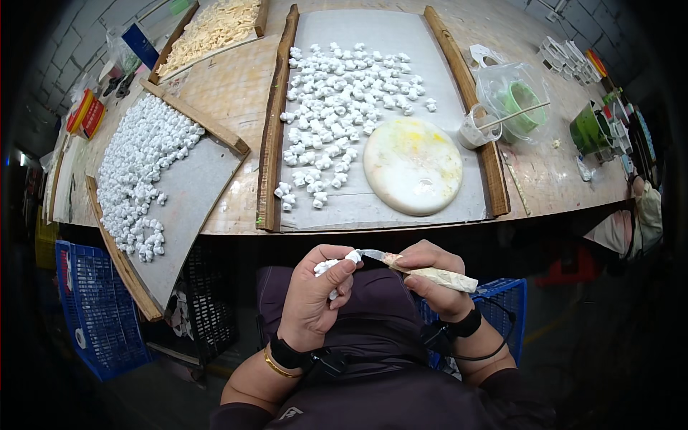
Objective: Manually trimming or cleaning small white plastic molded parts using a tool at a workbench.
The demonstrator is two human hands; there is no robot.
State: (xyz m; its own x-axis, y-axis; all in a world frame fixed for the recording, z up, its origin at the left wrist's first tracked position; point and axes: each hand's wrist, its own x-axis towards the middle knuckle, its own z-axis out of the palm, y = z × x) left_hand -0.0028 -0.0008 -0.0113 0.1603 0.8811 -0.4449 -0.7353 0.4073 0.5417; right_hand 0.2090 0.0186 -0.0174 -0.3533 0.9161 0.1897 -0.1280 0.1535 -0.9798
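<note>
Over my lap, just off the table's front edge, my left hand [314, 290] is closed around a few small white knobbly pieces [327, 266]. One of them is pinched at the fingertips. My right hand [438, 279] grips a small knife [448, 278] with a pale wrapped handle. Its metal blade points left and meets the pinched piece, whose exact contact is too small to make out. Beyond my hands, many similar white pieces [337, 107] lie on a paper-covered board [315, 29]. A round white slab [413, 168] with yellow stains rests at that board's near right.
Wooden rails [276, 122] flank the board. At left, a second railed board [190, 175] overhangs the table edge, heaped with white pieces. Cream pieces [215, 32] fill a tray behind. To the right stand a white cup [479, 127] with a stick and a green-lined bowl [525, 107]. Blue crates [100, 308] sit below.
</note>
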